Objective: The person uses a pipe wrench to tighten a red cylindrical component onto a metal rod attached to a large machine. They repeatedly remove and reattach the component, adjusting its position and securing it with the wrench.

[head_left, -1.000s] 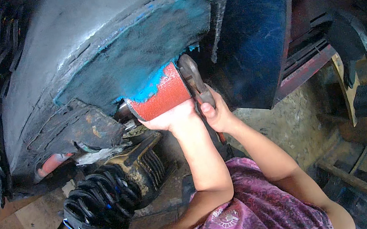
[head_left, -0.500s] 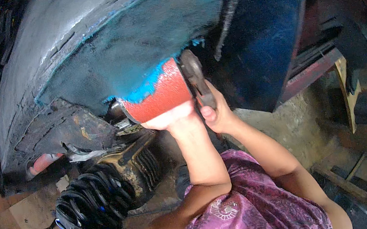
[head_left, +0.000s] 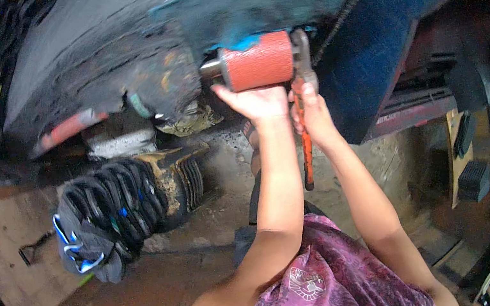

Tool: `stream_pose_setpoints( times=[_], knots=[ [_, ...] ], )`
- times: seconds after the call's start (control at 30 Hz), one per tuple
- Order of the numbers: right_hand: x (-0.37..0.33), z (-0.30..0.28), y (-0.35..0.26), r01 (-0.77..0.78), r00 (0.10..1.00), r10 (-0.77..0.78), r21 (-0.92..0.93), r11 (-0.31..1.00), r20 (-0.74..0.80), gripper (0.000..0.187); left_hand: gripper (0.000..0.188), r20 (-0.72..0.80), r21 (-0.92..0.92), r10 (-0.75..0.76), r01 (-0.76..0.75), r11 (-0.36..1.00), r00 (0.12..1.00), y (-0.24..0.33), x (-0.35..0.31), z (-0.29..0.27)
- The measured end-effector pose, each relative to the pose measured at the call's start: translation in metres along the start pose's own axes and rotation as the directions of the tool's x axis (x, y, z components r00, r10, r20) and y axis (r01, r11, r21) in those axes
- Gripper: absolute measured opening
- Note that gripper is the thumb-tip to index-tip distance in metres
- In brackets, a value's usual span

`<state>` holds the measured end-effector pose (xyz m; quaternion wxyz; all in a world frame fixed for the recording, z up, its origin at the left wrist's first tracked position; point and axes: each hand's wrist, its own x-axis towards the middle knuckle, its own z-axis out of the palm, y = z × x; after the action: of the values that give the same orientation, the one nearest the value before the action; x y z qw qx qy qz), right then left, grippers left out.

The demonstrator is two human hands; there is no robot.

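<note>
A red, rough-surfaced roller (head_left: 259, 63) sits on a bare metal shaft (head_left: 211, 68) under a dark machine hood (head_left: 109, 36). My left hand (head_left: 266, 103) cups the roller from below, its thumb stretched out on the left and its fingers hidden behind the roller. Beside the roller's right end, my right hand (head_left: 316, 114) is wrapped round a wrench with an orange handle (head_left: 307, 155). The wrench's dark jaws (head_left: 303, 52) are at the shaft end; whether they grip it I cannot tell. Bright blue fuzz (head_left: 243, 42) clings above the roller.
To the left stands a ribbed motor (head_left: 181, 180) with a stack of dark, blue-edged pieces (head_left: 115, 210) beside it. A dark blue panel (head_left: 392, 5) slants down on the right. Wooden racks (head_left: 454, 157) stand farther right.
My view has shifted, so the roller and hands appear higher and farther right. The wrench's orange handle now shows hanging below my right hand. My left hand stays at the roller.
</note>
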<state>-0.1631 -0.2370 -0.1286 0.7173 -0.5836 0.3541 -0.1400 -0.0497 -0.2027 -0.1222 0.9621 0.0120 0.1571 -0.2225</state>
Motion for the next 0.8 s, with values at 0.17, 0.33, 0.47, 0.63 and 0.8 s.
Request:
stream_pose_setpoints(
  times=[0.17, 0.33, 0.47, 0.63, 0.8],
  knots=[
    [-0.018, 0.011, -0.039, -0.242, 0.97, 0.241, 0.117, 0.963, 0.028, 0.073, 0.08, 0.097, -0.137, 0.015, -0.001, 0.991, 0.995, -0.003, 0.002, -0.007],
    [-0.031, 0.015, -0.075, -0.381, 0.925, 0.379, 0.113, 0.918, 0.034, 0.082, 0.064, 0.02, -0.227, -0.035, 0.039, 0.973, 0.999, -0.007, 0.005, -0.018],
    [-0.037, 0.013, -0.098, -0.476, 0.879, 0.468, 0.117, 0.872, 0.094, 0.084, 0.052, 0.045, -0.176, 0.025, -0.017, 0.984, 0.999, -0.007, -0.001, -0.028],
    [-0.041, 0.012, -0.126, -0.523, 0.849, 0.497, 0.153, 0.839, 0.18, 0.07, 0.047, 0.032, -0.085, 0.032, -0.029, 0.996, 0.999, -0.003, -0.015, -0.03],
    [-0.041, 0.004, -0.148, -0.518, 0.844, 0.461, 0.196, 0.833, 0.272, 0.044, 0.045, 0.059, -0.057, 0.062, -0.058, 0.997, 0.996, -0.001, -0.026, -0.027]
  ],
)
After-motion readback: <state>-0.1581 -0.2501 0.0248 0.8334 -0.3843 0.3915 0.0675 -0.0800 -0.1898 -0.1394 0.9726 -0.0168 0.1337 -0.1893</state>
